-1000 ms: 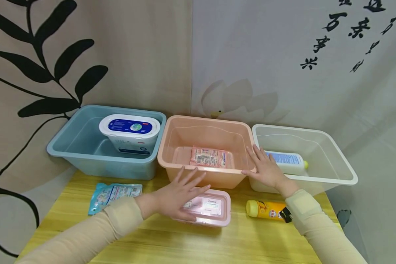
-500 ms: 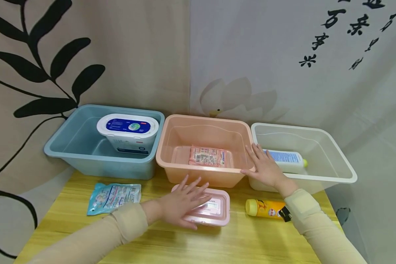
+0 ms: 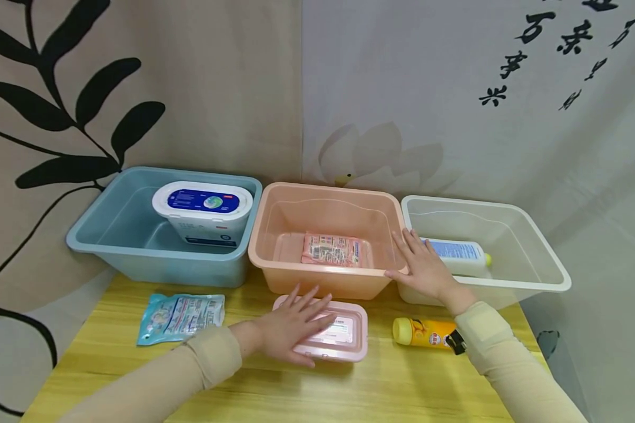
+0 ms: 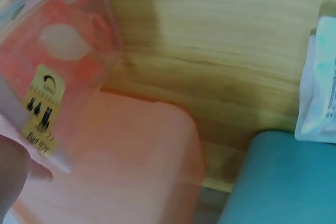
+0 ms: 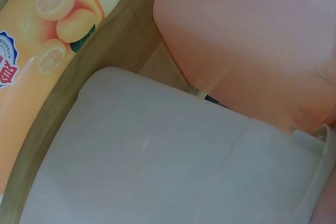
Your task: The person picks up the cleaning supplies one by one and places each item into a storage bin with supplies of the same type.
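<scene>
In the head view my left hand [image 3: 290, 330], fingers straight and spread, lies over the left part of a pink lidded box [image 3: 351, 335]. Whether it touches the lid or hovers just above cannot be told. The box's clear side [image 4: 65, 51] with a yellow label shows in the left wrist view. My right hand [image 3: 427, 271], also with spread fingers, is at the adjoining rims of the peach bin [image 3: 328, 281] and the white bin [image 3: 529, 286]. Behind it a white bottle [image 3: 463, 267] with a blue label lies in the white bin. A pink packet [image 3: 330, 251] lies in the peach bin.
A blue bin [image 3: 164, 267] at the left holds a white tub [image 3: 206, 220] with a dark blue lid label. On the wooden table [image 3: 381, 393] lie a light-blue pouch [image 3: 180, 317] and an orange bottle [image 3: 425, 333] with a yellow cap, partly behind the right wrist. A printed curtain hangs behind.
My left hand has shifted slightly right and nearer over the pink box, uncovering its far left corner. The right hand stays at the rims. The head view has shifted slightly.
</scene>
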`<state>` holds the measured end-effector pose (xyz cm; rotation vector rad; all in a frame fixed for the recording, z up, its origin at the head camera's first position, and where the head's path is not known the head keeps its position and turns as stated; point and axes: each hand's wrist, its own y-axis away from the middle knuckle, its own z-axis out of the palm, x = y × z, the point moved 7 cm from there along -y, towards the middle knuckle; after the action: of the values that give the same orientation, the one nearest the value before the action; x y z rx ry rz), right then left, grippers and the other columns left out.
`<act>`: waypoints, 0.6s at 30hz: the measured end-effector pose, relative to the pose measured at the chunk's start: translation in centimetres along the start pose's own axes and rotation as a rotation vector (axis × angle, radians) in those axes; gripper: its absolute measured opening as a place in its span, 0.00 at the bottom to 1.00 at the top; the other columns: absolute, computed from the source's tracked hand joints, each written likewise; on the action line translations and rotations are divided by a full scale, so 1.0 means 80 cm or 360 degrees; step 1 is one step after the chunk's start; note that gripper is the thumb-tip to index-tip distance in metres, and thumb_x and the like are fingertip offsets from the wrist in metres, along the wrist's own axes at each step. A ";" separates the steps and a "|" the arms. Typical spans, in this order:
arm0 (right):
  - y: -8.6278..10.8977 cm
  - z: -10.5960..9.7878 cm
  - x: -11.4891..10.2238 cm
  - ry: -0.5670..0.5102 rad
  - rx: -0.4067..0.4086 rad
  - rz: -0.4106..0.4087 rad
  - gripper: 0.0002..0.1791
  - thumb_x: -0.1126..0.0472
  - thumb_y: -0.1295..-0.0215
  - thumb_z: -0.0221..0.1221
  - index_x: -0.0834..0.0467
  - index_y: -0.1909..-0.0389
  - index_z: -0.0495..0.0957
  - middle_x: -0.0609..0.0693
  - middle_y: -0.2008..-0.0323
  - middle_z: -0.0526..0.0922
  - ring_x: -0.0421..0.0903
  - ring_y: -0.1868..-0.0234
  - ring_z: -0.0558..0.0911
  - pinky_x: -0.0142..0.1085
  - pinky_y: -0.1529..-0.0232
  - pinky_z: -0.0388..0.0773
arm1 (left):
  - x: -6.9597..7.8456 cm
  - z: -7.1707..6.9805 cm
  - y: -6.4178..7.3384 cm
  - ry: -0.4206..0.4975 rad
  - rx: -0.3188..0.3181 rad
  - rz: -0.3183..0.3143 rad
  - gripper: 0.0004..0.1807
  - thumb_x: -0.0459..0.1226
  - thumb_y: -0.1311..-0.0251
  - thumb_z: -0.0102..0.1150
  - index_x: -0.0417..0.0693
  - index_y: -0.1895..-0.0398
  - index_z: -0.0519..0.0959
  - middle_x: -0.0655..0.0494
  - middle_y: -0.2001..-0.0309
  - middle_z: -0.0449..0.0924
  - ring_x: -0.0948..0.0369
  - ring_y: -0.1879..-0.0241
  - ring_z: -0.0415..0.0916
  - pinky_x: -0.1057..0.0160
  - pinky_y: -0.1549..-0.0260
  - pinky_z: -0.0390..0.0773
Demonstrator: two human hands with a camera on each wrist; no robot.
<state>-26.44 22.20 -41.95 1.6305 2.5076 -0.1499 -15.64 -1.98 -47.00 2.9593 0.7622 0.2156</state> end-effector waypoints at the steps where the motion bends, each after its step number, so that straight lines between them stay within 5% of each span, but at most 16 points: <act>1: 0.000 0.000 -0.001 -0.0002 0.0000 -0.0003 0.49 0.35 0.40 0.52 0.57 0.26 0.44 0.63 0.27 0.44 0.62 0.27 0.45 0.61 0.31 0.44 | 0.000 0.001 0.001 -0.0003 0.0004 0.0003 0.48 0.69 0.43 0.39 0.57 0.25 0.43 0.46 0.25 0.33 0.40 0.27 0.34 0.35 0.34 0.39; 18: 0.017 -0.008 -0.008 0.0007 0.0063 -0.0258 0.42 0.42 0.37 0.54 0.62 0.30 0.56 0.68 0.29 0.49 0.65 0.28 0.50 0.57 0.30 0.48 | -0.006 0.018 -0.001 0.0001 0.0006 -0.0014 0.44 0.66 0.41 0.40 0.59 0.25 0.44 0.50 0.24 0.38 0.44 0.26 0.37 0.39 0.32 0.42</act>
<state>-24.96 22.25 -41.24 1.4413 2.6551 -0.2149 -15.87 -2.21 -48.44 2.9591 0.7761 0.2149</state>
